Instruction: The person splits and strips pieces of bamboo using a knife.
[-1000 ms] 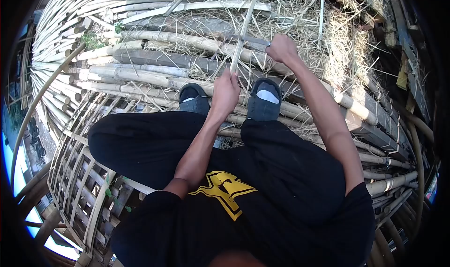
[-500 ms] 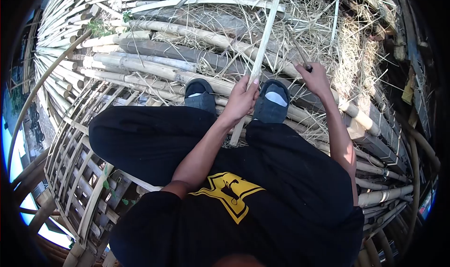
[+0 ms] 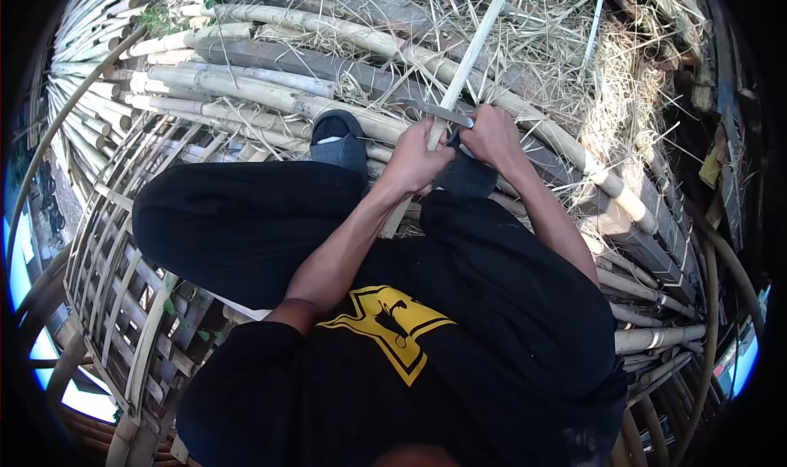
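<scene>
My left hand [image 3: 418,157] is closed around a pale bamboo strip [image 3: 473,55], which slants up and away to the right. Its lower end shows below the hand, between my legs. In my right hand [image 3: 493,139] is the handle of a knife [image 3: 443,113]. The blade lies crosswise over the strip, just above my left fingers. From this view I cannot tell how deep the edge sits in the strip. Both hands are close together above my sandals [image 3: 340,145].
Bamboo poles [image 3: 221,90] run across the ground under my feet. Dry shavings [image 3: 541,49] lie thick beyond my hands. A woven bamboo lattice [image 3: 123,295] is at my left, and a squared wooden beam [image 3: 643,246] is at my right.
My right hand has swung left and inward with the knife, bringing the blade from off to the right onto the strip. My left hand keeps its grip on the strip.
</scene>
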Available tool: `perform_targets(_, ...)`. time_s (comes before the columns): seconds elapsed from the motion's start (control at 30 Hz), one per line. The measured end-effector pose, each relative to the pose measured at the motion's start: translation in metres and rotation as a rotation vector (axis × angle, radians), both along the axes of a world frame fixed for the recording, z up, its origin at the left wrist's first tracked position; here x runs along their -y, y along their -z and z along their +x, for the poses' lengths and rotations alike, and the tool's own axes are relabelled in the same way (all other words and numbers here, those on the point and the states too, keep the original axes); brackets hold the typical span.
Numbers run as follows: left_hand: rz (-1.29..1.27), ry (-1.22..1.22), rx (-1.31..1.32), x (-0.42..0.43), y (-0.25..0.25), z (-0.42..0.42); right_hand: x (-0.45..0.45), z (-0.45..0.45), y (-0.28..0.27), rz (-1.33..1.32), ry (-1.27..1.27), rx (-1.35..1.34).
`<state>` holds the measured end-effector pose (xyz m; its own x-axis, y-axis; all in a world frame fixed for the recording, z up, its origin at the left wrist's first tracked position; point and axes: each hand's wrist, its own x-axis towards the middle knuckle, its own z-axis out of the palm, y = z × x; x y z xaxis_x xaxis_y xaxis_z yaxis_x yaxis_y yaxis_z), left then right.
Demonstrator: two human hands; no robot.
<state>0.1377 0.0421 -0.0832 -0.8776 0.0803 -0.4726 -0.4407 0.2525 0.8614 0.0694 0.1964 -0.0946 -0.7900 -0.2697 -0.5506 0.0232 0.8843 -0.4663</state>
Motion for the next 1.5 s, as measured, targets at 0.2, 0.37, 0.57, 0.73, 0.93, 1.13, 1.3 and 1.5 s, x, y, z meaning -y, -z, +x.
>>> perform_targets(0.2,0.323,0.097,0.314,-0.006,-0.024,0.027,-0.071,-0.079,0.021,0.222,0.402,-0.112)
perform_targets(0.37,0.426,-0.082,0.254,-0.006,-0.056,-0.012,-0.129,-0.095,-0.018,0.239,0.464,-0.218)
perform_targets(0.57,0.383,-0.144,0.293,-0.001,-0.045,-0.014,-0.044,-0.032,-0.037,0.011,0.145,-0.048)
perform_targets(0.73,0.244,-0.102,0.253,0.001,-0.043,-0.013,-0.010,-0.008,-0.028,-0.048,-0.048,-0.057)
perform_targets(0.93,0.291,-0.109,0.302,-0.002,-0.045,-0.009,-0.010,-0.007,-0.013,-0.044,-0.080,-0.050)
perform_targets(1.13,0.405,-0.155,0.419,-0.001,-0.045,-0.005,-0.012,-0.016,-0.008,0.026,-0.056,-0.027)
perform_targets(1.3,0.506,-0.190,0.436,0.001,-0.047,-0.013,-0.034,-0.058,0.003,0.160,0.144,-0.185)
perform_targets(1.5,0.447,-0.096,0.340,0.002,-0.052,-0.011,-0.128,-0.107,-0.035,0.179,0.576,-0.291)
